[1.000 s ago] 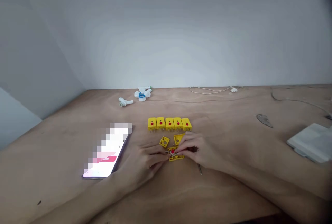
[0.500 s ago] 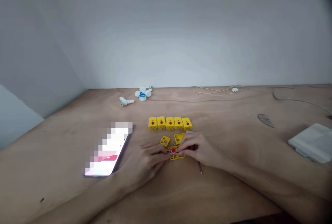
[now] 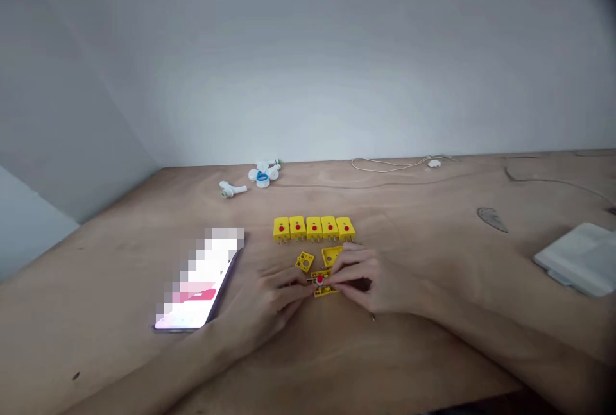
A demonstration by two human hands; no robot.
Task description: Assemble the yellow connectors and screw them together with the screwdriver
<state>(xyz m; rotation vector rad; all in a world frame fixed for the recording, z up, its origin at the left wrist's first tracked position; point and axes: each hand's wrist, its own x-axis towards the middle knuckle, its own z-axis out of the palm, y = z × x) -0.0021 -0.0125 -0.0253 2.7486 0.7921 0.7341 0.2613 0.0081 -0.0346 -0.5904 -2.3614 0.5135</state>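
At lower centre of the frame, the fingers [image 3: 344, 272] of the right hand [image 3: 368, 283] and left hand [image 3: 272, 299] pinch a small yellow plastic connector housing [image 3: 323, 292] below a row of yellow connectors [image 3: 314, 229]; it looks light and stiff, best held by its edges.

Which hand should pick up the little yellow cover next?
Probably your right hand: its fingers are just beside the yellow cover. Your left hand is farther away, on the other side of the red-dotted yellow piece that both hands are touching.
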